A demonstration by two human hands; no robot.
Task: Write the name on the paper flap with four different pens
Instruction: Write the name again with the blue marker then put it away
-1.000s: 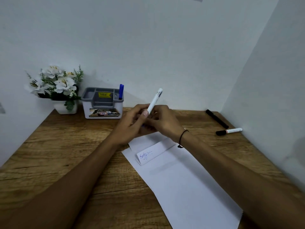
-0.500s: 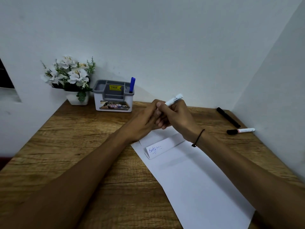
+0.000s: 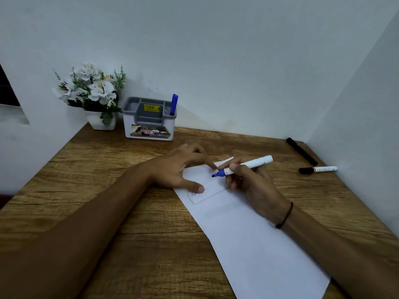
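Note:
A white sheet of paper (image 3: 254,238) lies on the wooden desk, its far end folded into a narrow flap (image 3: 212,189) with faint blue writing at its left end. My left hand (image 3: 179,169) rests spread on the paper, thumb pressing the flap's left end and a finger on the paper behind it. My right hand (image 3: 248,180) holds an uncapped white marker with a blue tip (image 3: 244,166), the tip hovering just above the paper behind the flap. I cannot see the marker's cap.
A grey-and-white pen holder (image 3: 149,119) with a blue pen (image 3: 173,104) stands at the back, beside a white flower pot (image 3: 101,121). A black marker (image 3: 302,151) and a white marker with a black cap (image 3: 317,169) lie by the right wall.
The hands came apart from pulling the marker open. My left hand dropped flat onto the paper; my right hand turned the marker tip down over the flap. The camera tilted down.

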